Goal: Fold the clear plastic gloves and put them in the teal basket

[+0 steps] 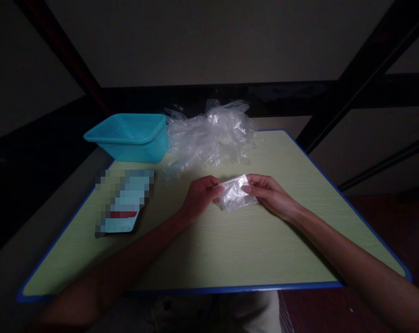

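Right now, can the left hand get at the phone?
Probably yes: only tabletop shows between the left hand and the phone. It would first have to let go of the folded plastic, which the right hand also holds.

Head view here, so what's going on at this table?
A person's left hand and right hand hold a flat piece of clear plastic between them by its two sides, over the table. Beyond it lies a loose heap of crinkled clear plastic, with a turquoise tub to the left of the heap. Nearer, on the left, lies a flat object, mostly blurred out by pixelation.
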`<state>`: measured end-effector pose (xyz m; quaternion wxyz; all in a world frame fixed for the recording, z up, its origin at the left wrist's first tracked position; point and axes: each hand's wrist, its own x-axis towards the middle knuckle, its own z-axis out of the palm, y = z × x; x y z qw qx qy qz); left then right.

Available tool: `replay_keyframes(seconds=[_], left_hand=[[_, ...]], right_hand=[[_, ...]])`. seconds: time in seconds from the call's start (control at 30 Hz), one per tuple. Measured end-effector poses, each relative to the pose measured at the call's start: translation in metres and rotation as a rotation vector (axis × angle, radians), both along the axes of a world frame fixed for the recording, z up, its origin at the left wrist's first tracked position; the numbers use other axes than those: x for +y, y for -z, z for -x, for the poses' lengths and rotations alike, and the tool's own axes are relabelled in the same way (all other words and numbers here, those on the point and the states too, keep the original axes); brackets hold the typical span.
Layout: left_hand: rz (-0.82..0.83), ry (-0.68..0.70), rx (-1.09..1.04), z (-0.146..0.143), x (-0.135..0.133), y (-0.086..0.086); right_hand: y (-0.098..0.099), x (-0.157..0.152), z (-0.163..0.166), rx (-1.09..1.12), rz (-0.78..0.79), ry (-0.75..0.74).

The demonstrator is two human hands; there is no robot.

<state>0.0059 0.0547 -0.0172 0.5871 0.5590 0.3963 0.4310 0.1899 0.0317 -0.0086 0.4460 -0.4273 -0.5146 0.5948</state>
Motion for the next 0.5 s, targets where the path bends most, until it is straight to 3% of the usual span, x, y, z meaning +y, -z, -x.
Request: replay_keyframes(seconds=[0.27, 0.5], left_hand=[[0.077, 0.014, -0.022, -0.0013, -0.004, -0.003], [0.202, 0.108, -0.051, -0.0025, -0.005, -0.004]], right_hand=[[0.0001, 0.0001, 0.0005, 0.017, 0.022, 0.068], [0.0037, 0.0004, -0.0033, -0.045, -0.051, 0.124]])
